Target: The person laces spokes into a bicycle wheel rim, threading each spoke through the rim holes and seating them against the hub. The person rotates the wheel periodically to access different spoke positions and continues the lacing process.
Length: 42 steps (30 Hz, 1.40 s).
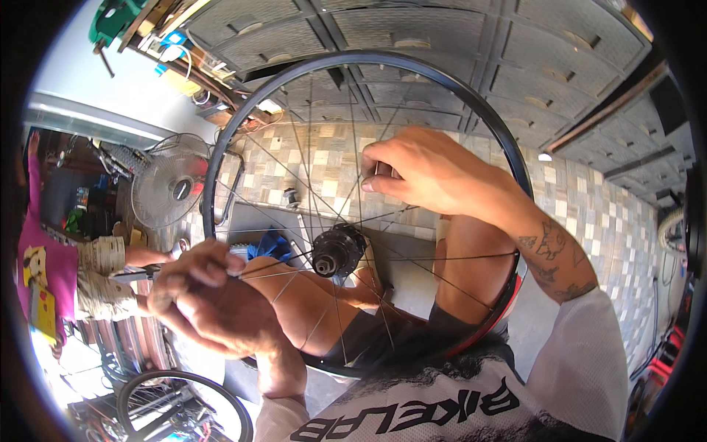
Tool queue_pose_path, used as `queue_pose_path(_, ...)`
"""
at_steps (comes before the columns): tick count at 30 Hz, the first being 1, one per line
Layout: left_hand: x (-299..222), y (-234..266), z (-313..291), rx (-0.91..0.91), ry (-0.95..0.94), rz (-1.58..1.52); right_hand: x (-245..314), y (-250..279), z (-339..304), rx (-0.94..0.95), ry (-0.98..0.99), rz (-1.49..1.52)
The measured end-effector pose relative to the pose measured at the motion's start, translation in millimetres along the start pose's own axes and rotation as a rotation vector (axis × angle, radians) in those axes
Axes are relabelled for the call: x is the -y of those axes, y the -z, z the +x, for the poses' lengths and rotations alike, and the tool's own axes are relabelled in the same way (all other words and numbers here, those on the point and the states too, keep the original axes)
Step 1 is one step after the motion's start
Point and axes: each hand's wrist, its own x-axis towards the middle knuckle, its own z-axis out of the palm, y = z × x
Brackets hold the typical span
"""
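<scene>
A bare bicycle wheel point(477, 94) with a dark rim and thin spokes stands over my lap, without a tyre. Its black hub point(340, 249) faces me, axle end towards my chest. At the left of the rim, my left hand point(217, 302) has curled fingers, their tips closed on a spoke point(283, 264) that runs out from the hub. My right hand point(416, 169) hovers above the upper right spokes, thumb and fingers pinched together; whatever lies between them is hidden. Both my bare legs point(475, 261) show behind the wheel.
Grey drawer cabinets point(412, 37) line the far side. On the left are a standing fan point(173, 190), a person in a purple top point(55, 265) and another bicycle wheel point(166, 376). A blue cloth point(269, 247) and a small dark part point(292, 197) lie beyond the spokes, over the checkered floor point(574, 199).
</scene>
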Motion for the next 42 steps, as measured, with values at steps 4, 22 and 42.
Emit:
queue_pose_path(4, 2.6, -18.1, 5.6, 0.093, -0.021, 0.067, 12.7, -24.3, 5.0, -0.048, 0.093, 0.154)
queue_pose_path(22, 88.6, -12.2, 0.9, 0.289, 0.584, 0.162, 31.8, -14.6, 76.0, -0.733, -0.19, 0.778)
queue_pose_path(42, 200.9, -74.1, 35.4, 0.296, 0.929, 0.027, -7.1, 4.6, 104.5, 0.001, -0.391, 0.299)
